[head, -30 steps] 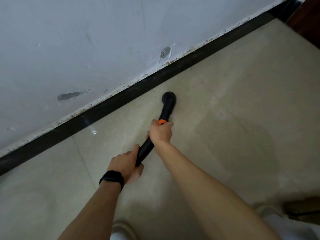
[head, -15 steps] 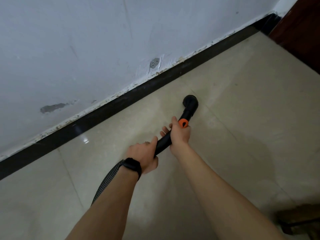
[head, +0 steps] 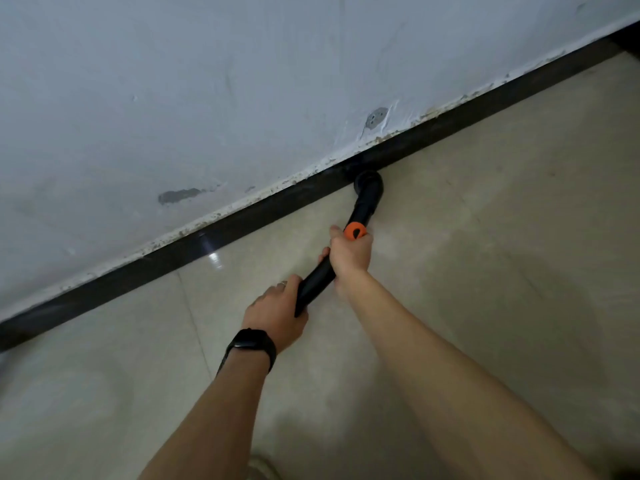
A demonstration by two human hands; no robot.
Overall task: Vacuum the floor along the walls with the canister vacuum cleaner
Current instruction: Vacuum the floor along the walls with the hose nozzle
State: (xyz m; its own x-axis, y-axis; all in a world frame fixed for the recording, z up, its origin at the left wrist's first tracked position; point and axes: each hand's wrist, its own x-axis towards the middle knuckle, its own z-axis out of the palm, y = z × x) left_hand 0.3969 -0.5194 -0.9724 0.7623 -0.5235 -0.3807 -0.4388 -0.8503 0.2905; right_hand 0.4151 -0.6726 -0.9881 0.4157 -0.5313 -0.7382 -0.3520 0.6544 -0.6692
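Head view: we see the vacuum's black wand held low over the tiled floor, with its nozzle end right at the black skirting board under the white wall.
Wand axis: its long axis runs from near us, lower left, up and right toward the wall. It bends just before the tip, so the mouth points into the floor-wall corner. We cannot tell whether the mouth lies flat on the tile.
Right hand: fingers curled round the wand just behind the orange collar. We judge this forward grip steers the tip along the edge.
Left hand: fingers wrapped round the wand's rear end. We judge it carries the weight and sets the angle.
Placement: the tip hugs the skirting because that strip is the task's target.
Canister: out of view.
Around: a dark wristband on the left wrist and a grey patch on the wall.
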